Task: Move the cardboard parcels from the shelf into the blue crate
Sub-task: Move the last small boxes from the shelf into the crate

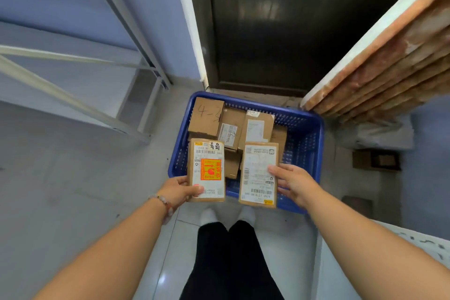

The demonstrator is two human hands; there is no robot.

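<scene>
each hand holds one flat cardboard parcel over the near side of the blue crate [309, 139], which sits on the floor right in front of the person's feet. the left hand [179, 190] holds the parcel with the orange sticker [207, 169]; its thumb lies on the white label and its other fingers are curled under the near end, so the fingers are clamped on it. the right hand [293, 184] holds the parcel with the barcode label [259, 174] by its right edge, thumb on top and fingers under, clamped on it too.

the step now looks like putting these two parcels down into the crate. to do it well, it seems best to bring both hands lower first and let go close to the pile, not drop from high up. the orange sticker looks like a "handle with care" mark, so that one should go down softly. the right side of the crate shows bare blue floor, so a parcel could lie flat there.

both parcels are thin, brown and oblong, with big white labels on top. they look light and stiff.

inside the crate lie more brown boxes, one with "4-3" written on it [207, 114], stacked at the far left, and others beside it.

around the crate are a grey metal shelf frame [73, 102] on the left, a dark door [280, 27] behind, and a rusty-edged board [379, 61] on the right.
</scene>
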